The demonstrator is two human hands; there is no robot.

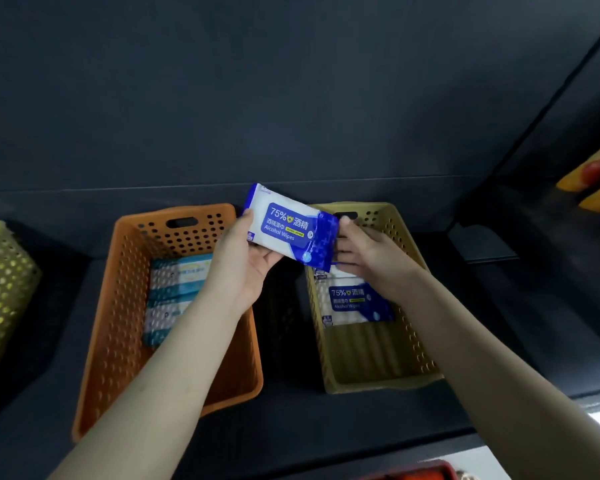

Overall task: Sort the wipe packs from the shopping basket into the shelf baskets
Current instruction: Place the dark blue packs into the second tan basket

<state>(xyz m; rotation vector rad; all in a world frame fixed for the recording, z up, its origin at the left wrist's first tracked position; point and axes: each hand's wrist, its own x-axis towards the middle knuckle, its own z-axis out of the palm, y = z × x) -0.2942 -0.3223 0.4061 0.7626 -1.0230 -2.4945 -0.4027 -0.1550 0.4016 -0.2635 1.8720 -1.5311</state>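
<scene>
Colour decides where this one goes, we judge. The alcohol wipe pack (291, 226) is held in the air at the middle of the view, above the gap between two shelf baskets. Its right end is tipped down toward the tan basket (385, 381) at 4 o'clock. A matching pack (355, 301) lies flat in there, so we read the tilt as an approach to that bin. The orange basket (118, 306) at 8 o'clock holds pale blue packs (174, 296).

The left hand (246, 261) has its grip clamped on the pack's left end, with the thumb on the upper edge and the palm beneath. That keeps the printed face up where we can read it. The right hand (368, 247) meets the far end over the tan basket. Its fingers run behind the wrapper, so we cannot tell whether that grip is closed on it or only steadying it.

The pack is a soft white pouch with deep blue ends. Its blue label reads "75%" and "Alcohol Wipes". It looks full and barely creased.

Both baskets stand on the dark shelf (291, 420). The red rim of the shopping basket (413, 474) shows at 6 o'clock.
</scene>
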